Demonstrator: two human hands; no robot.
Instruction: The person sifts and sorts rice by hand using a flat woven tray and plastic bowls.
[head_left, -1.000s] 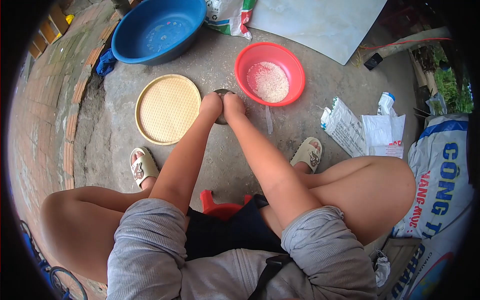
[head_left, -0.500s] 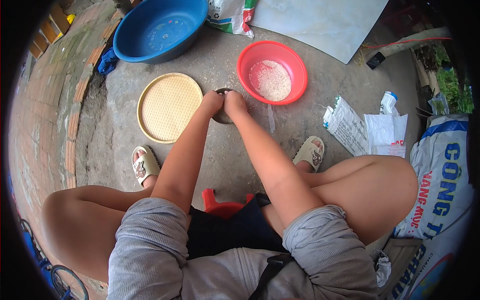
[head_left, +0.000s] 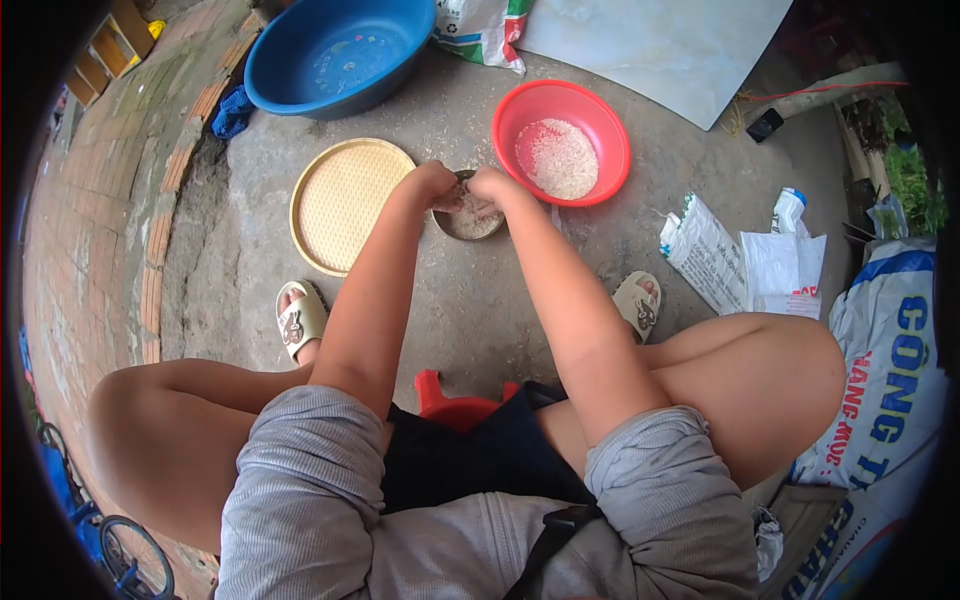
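A small dark round bowl [head_left: 470,236] stands on the concrete between my feet, with pale rice-like grains [head_left: 474,220] inside it. My left hand [head_left: 436,184] is bent over the bowl's left rim and closed on it; its fingertips are partly hidden. My right hand [head_left: 488,188] reaches over the far right rim, its fingers stretched down into the grains. Beside my left hand lies a round woven bamboo tray [head_left: 350,205]. A red plastic basin [head_left: 618,150] stands just beyond my right hand, holding a heap of white grains [head_left: 562,158].
A large blue basin [head_left: 340,60] sits at the back left, near a printed sack [head_left: 480,30] and a pale board [head_left: 650,45]. Empty-looking bags [head_left: 710,255] lie to the right. A big printed sack [head_left: 880,360] stands beside my right knee. A red stool [head_left: 450,405] is below me.
My hands have shifted apart around the bowl, and its grains now show. My right fingers have come down into it. The whole view has moved slightly.
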